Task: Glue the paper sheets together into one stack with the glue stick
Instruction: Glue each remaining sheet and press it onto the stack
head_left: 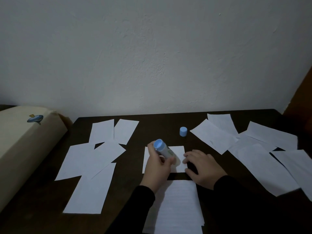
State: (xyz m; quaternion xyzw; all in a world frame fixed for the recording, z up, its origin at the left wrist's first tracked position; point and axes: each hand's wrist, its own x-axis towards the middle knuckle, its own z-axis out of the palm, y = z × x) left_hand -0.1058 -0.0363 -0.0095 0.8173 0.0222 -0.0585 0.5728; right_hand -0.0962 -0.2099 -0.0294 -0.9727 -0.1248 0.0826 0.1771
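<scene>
A small white paper sheet lies in the middle of the dark table. My left hand grips the glue stick, tilted with its blue base up and its tip down on the sheet. My right hand rests flat with spread fingers on the sheet's right edge. The blue cap stands alone behind the sheet. A lined sheet lies near me between my sleeves.
Several white sheets overlap on the left of the table and several more sheets on the right. A beige box with a small sticker sits off the left edge. A white wall rises behind the table.
</scene>
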